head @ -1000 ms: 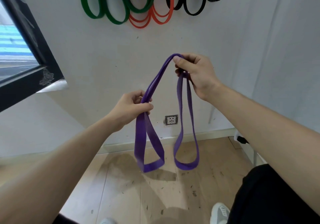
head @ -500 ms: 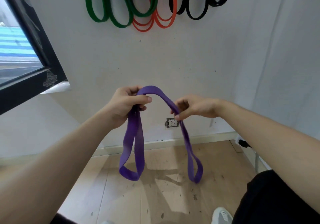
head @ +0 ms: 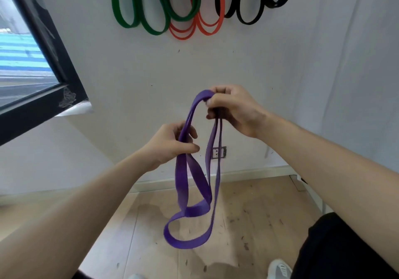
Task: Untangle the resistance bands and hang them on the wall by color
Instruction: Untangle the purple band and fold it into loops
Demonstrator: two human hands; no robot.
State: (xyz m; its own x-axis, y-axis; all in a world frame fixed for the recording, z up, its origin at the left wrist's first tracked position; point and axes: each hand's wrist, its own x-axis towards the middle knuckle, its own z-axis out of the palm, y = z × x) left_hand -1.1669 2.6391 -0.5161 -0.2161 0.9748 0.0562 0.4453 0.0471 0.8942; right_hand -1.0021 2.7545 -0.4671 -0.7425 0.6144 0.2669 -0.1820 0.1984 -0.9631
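Note:
A purple resistance band [head: 182, 183] hangs in front of me in twisted loops that cross near the bottom. My right hand [head: 234, 108] pinches its top end, higher and to the right. Lower and to the left, my left hand [head: 170, 144] is closed around a strand of the same band. On the wall above hang green bands [head: 151, 20] at the left, orange bands [head: 203, 26] in the middle and black bands [head: 250, 15] at the right; their tops are out of frame.
A black-framed window [head: 49, 67] angles in at the left. A wall socket [head: 219, 152] sits low on the white wall above the skirting. Below is a wooden floor [head: 248, 224], with my dark trouser leg [head: 345, 253] and a white shoe [head: 278, 268] at bottom right.
My right hand has risen from beside the left hand to above it, lifting the band's top. The two hanging loops have swung together and now cross.

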